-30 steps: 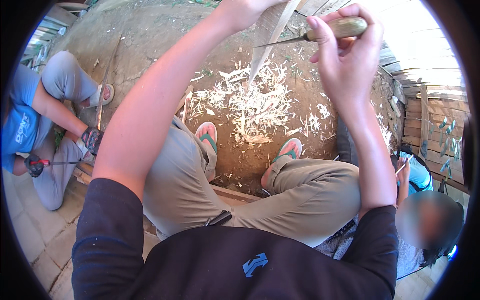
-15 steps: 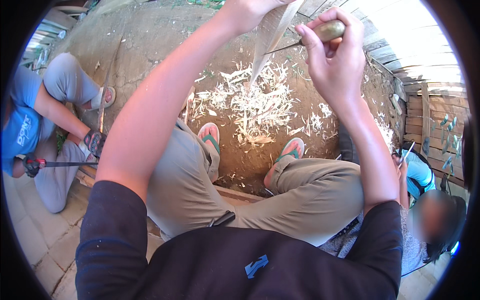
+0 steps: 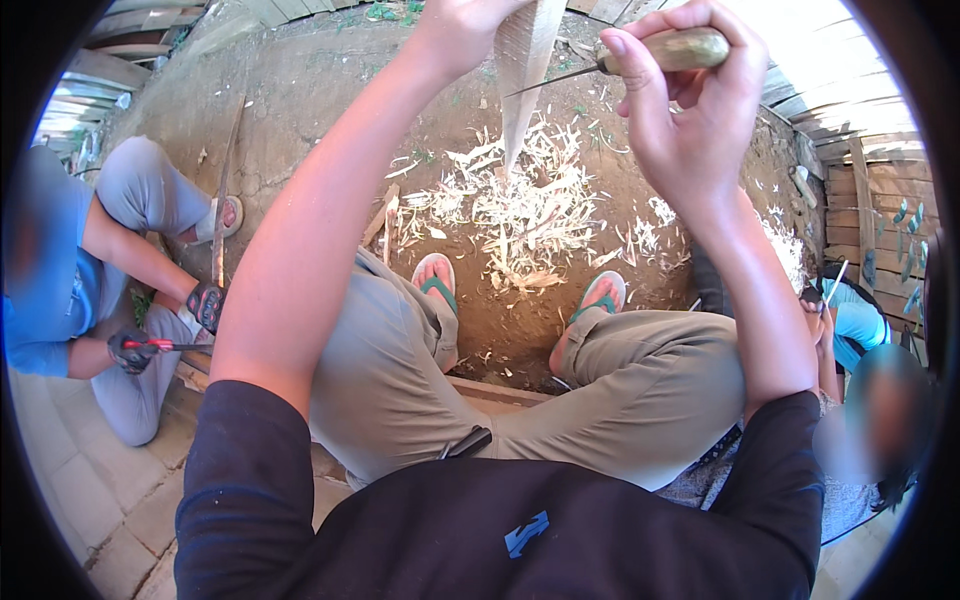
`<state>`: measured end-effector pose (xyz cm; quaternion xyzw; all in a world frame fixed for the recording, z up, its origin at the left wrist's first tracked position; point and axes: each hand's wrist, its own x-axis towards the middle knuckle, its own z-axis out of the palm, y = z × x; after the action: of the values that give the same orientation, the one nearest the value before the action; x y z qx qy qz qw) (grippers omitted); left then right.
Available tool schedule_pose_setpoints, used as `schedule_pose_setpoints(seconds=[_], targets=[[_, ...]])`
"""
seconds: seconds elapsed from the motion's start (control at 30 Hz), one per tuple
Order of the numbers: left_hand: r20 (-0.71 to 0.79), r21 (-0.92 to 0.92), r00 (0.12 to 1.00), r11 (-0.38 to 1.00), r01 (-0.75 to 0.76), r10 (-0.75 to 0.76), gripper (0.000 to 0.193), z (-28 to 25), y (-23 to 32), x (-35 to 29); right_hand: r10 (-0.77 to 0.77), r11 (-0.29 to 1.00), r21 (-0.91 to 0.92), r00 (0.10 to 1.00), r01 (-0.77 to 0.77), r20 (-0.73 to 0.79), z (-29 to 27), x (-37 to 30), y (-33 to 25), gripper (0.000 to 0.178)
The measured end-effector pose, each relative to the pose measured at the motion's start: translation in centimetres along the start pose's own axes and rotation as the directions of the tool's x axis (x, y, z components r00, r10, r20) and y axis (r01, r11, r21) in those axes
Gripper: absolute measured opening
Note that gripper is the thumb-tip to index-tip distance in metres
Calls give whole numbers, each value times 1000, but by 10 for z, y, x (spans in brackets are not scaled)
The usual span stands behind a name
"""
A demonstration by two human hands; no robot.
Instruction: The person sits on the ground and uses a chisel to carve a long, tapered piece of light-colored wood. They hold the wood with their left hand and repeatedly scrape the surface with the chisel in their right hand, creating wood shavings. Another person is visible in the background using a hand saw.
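At the top of the head view, my left hand [image 3: 462, 32] is closed around a flat, tapering piece of pale wood [image 3: 524, 80]; its fingers are partly cut off by the upper edge. The wood's narrow end points down toward the ground. To its right, my right hand [image 3: 695, 125] grips a tool with a thick rounded wooden handle [image 3: 685, 50] and a thin, dark, pointed blade. That blade reaches left across the wood's face; whether it touches cannot be made out.
Wood shavings [image 3: 540, 215] cover the dirt between my sandalled feet. A gloved person [image 3: 60, 290] sits at left with a red-handled tool [image 3: 150, 345] and a long strip. Another person [image 3: 855, 325] holds a thin pale stick at right. A plank wall [image 3: 890, 200] stands beyond.
My right hand and its tool have moved up and rightward in view. The wood has shifted slightly up. The whole view has also shifted a little.
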<state>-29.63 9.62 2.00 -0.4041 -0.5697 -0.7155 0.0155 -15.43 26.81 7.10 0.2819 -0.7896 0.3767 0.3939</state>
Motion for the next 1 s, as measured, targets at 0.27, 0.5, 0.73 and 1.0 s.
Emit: schedule_pose_setpoints(seconds=[0.27,0.5,0.73,1.0], targets=[[-102,-14,992,997,-74,72,62,11,3,-1,10,997,74,998,-5,-69,-1,2,6,42],[-54,126,996,990,-66,73,61,9,7,-5,183,982,49,982,-181,-50,-7,6,-14,39],[-80,262,994,964,-51,75,59,5,5,-5,216,974,-70,976,-217,-20,-12,9,-17,39],[-93,259,995,966,-8,33,56,3,3,-5,168,979,-111,984,-174,-63,-9,6,-13,41]])
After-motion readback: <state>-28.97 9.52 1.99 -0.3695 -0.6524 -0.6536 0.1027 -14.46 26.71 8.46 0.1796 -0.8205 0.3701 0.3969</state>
